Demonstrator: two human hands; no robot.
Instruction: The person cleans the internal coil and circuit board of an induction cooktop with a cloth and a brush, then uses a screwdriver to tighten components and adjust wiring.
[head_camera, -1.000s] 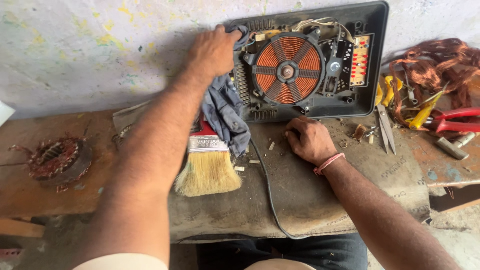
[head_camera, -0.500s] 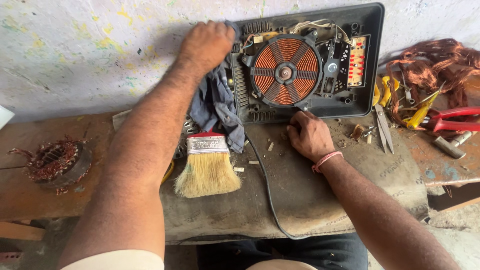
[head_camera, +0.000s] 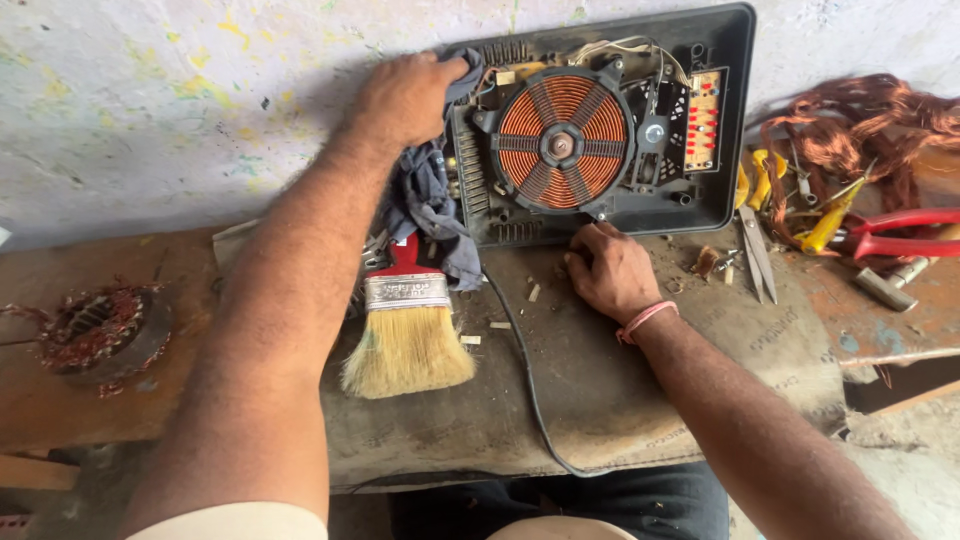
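A: How should the opened induction cooker (head_camera: 600, 130) be wiped?

B: It stands tilted against the wall at the bench's far edge. Brace its lower rim, and keep the grey cloth (head_camera: 425, 200) off the copper coil (head_camera: 560, 145).

A: Hand positions?

B: Left hand (head_camera: 405, 95), arm extended, is closed around the cloth at the upper left corner. Right hand (head_camera: 610, 270), fingers curled but empty, rests at the lower rim. Paintbrush (head_camera: 405, 335) lies nearby.

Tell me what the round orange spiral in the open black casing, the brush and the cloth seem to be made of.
The spiral coil looks like bare copper wire: shiny orange-red windings. The casing looks like matt black moulded plastic. The brush has pale straw-coloured bristles, natural or synthetic unclear, a dull metal band and a red handle, material unclear. The cloth under the left hand looks like soft, limp, grey-blue woven fabric.
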